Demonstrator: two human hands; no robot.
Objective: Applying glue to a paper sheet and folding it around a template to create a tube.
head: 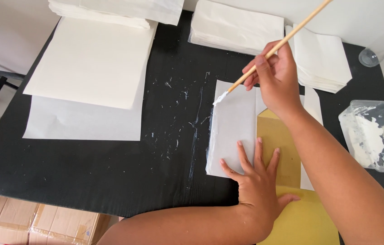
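— Near the middle of the black table [110, 181], what do you see?

— I see my left hand [257, 181] spread flat, fingers apart, pressing a white paper sheet [233, 131] and the yellow template [282, 145] lying on it.

— And the right?

— My right hand [276, 77] is pinched shut on a wooden brush [282, 43], its white-coated tip touching the sheet's far left corner. Glue, I think, streaks that left edge.

— Anything else?

— A clear plastic tub [375, 136] of white paste sits right; paper stacks [235, 27] lie far.

paper stacks [235, 27], cardboard boxes [33, 222], clear cup [371, 56]
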